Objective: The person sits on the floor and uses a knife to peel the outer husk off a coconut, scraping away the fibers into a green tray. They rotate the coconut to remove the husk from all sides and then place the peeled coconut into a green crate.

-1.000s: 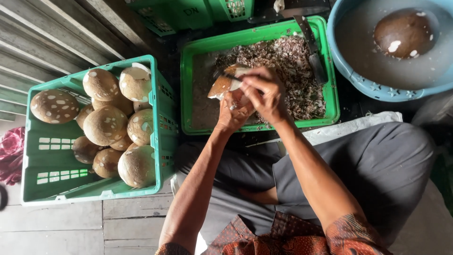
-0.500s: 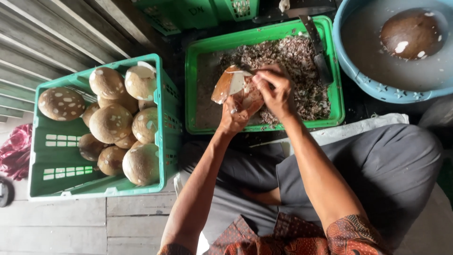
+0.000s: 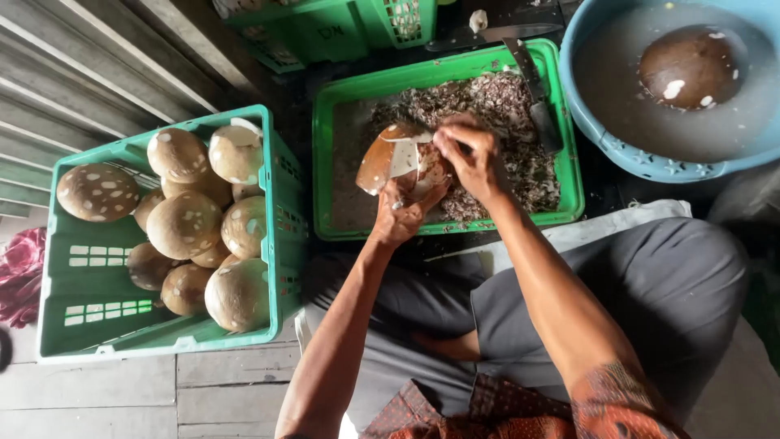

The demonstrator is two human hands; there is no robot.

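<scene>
Now the coconut [image 3: 396,158] seems turned, more white exposed

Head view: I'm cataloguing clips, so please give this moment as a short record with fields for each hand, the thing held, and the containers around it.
left hand: cups the coconut from below
right hand: on the coconut's upper side, fingers bent over it; any tool is hidden
coconut: brown, partly pared to white, held over the shavings tray
shavings tray: green, filled with brown peelings
knife: lies on the tray's far right
crate: green, on the left, holds spotted brown coconuts
basin: blue, one coconut in cloudy water
</scene>
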